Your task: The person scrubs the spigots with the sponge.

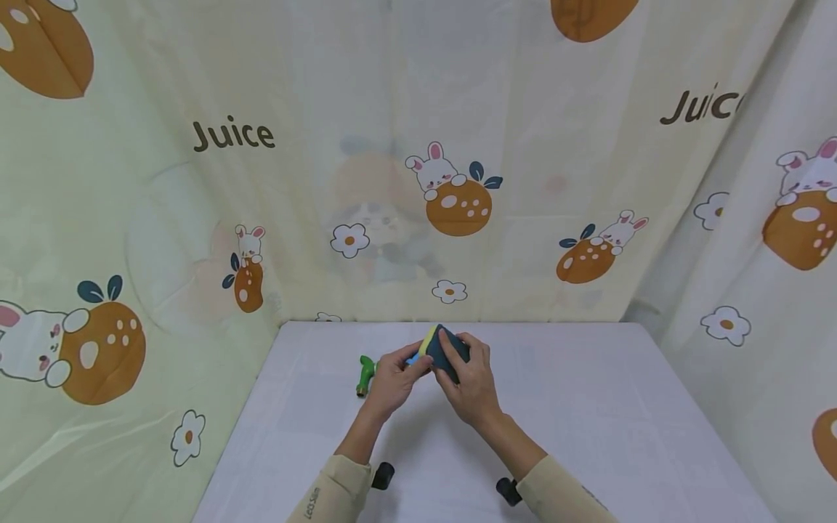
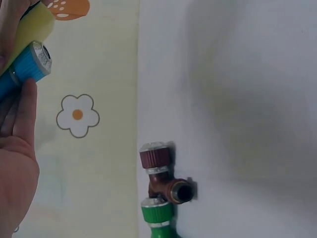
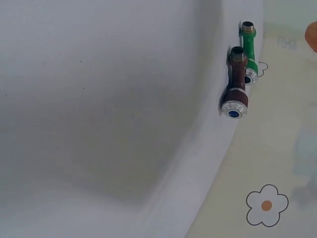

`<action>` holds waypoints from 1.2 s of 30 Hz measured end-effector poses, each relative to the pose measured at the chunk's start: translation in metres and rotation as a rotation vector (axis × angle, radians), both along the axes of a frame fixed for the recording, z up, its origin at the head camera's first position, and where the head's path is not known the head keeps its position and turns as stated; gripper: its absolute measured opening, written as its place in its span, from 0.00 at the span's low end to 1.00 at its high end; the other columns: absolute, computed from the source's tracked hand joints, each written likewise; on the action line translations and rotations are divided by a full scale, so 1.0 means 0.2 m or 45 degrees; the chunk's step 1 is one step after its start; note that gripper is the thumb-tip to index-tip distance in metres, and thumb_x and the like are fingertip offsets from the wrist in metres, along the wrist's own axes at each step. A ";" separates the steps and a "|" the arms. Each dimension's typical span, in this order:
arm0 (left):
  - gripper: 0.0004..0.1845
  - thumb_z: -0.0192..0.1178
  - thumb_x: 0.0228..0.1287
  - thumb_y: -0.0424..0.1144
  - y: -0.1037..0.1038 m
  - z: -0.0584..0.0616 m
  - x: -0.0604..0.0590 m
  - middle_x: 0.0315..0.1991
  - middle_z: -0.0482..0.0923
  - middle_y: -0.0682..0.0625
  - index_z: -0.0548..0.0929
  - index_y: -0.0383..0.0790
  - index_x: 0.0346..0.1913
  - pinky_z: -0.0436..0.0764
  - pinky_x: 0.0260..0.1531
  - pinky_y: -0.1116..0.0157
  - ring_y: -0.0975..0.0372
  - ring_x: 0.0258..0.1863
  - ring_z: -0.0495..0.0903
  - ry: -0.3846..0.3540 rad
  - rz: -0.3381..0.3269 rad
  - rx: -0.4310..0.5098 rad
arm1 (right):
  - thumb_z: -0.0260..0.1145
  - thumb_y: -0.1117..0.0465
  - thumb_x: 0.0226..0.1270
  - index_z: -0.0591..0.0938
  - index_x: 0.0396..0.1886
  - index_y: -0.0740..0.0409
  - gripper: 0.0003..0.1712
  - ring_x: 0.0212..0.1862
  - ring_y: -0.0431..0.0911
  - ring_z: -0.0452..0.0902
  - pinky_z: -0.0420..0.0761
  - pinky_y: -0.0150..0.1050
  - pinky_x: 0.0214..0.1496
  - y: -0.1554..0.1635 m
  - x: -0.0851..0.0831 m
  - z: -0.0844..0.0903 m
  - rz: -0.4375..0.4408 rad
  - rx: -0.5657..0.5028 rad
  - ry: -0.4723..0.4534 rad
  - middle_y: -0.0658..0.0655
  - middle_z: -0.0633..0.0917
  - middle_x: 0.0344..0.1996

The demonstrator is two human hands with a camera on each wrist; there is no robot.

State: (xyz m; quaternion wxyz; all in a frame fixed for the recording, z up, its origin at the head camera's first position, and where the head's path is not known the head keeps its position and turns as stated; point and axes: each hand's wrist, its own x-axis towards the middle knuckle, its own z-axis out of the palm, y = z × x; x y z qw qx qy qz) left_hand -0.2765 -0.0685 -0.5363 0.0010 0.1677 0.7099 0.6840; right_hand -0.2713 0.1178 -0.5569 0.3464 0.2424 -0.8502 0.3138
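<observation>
Above the table, my left hand (image 1: 392,381) holds a blue tap (image 2: 24,68) with a silvery knob end; most of the tap is hidden in the head view. My right hand (image 1: 472,385) grips a sponge (image 1: 434,351), yellow on one side and dark green on the other. In the left wrist view the sponge's yellow side lies against the blue tap. The right wrist view shows neither hand. Behind my left hand, a green tap (image 1: 365,374) with a brass threaded end lies on the table. Beside it is a brown tap (image 3: 237,79) of the same kind, hidden in the head view.
The white table (image 1: 575,414) ends at a hanging curtain (image 1: 510,269) printed with rabbits, oranges and flowers. Dark wrist-worn pieces (image 1: 383,476) show beside both sleeves.
</observation>
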 end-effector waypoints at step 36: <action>0.19 0.69 0.70 0.44 -0.04 0.01 0.01 0.54 0.81 0.40 0.86 0.45 0.61 0.88 0.49 0.61 0.49 0.53 0.88 -0.064 0.098 -0.019 | 0.60 0.41 0.79 0.72 0.77 0.50 0.34 0.46 0.50 0.76 0.81 0.37 0.43 -0.01 -0.03 0.06 0.048 -0.578 -0.776 0.60 0.79 0.51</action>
